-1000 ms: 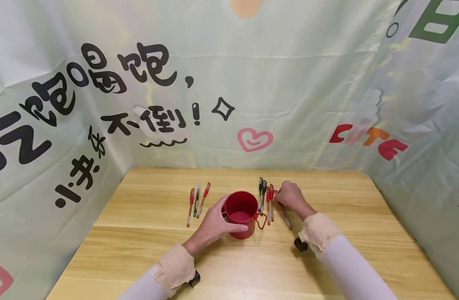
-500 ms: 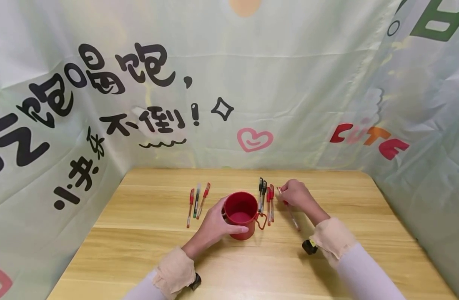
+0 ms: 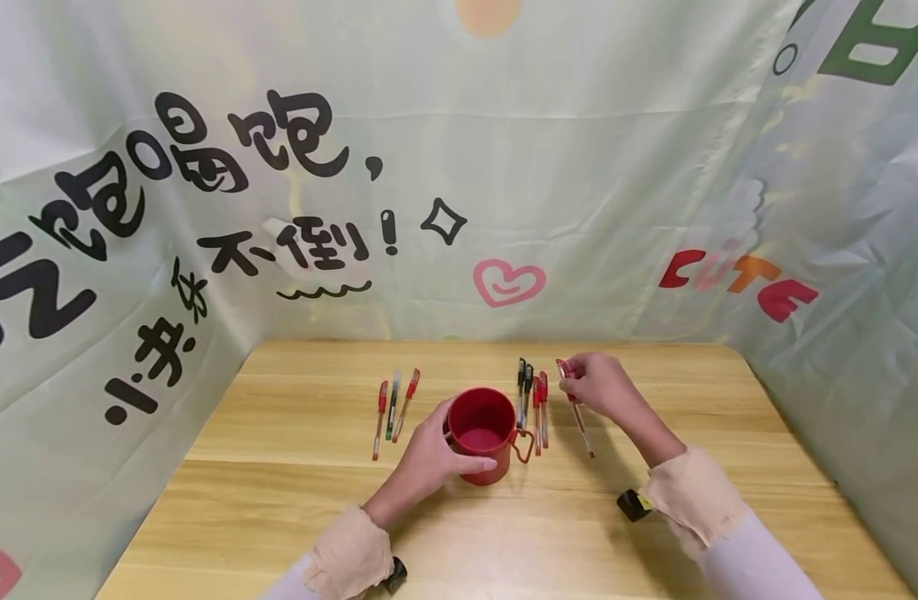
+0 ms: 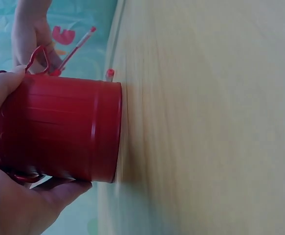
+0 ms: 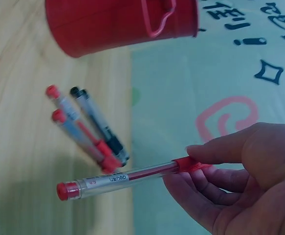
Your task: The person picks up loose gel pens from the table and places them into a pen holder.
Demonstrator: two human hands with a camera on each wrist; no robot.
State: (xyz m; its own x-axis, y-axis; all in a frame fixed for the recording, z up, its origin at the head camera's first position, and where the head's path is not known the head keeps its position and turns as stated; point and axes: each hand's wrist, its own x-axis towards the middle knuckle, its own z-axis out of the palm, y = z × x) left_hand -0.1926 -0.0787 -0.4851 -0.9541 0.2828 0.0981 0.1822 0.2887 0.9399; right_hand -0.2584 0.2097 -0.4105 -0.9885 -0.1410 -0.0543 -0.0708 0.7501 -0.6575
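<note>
Red mug [image 3: 482, 433] is held upright at the tabletop, and every place below is told from it; whether its base touches the wood is hard to tell. Behind it and on both sides hangs a pale printed cloth [image 3: 624, 167], with black lettering up to the left and a pink heart [image 3: 541, 277] nearly straight above. Under the mug spreads a wood-grain table [image 3: 233, 500].

On the mug's left side, the left hand [image 3: 432, 450] curls round the body, its thumb lying across the near face. Well to the mug's right, the right hand [image 3: 597, 382] pinches a red-capped pen [image 5: 132, 176] by its cap between thumb and fingers, the pen slanting with its clear barrel toward the near side.

Just right of the mug lie two black-capped pens [image 3: 529, 379], then two red-capped ones [image 3: 544, 387]. Left of the mug lie three more: a red pen [image 3: 383, 398], a green-ended pen [image 3: 393, 408] and another red one [image 3: 409, 387]. From the mug's right side juts a small wire handle [image 5: 147, 19].
</note>
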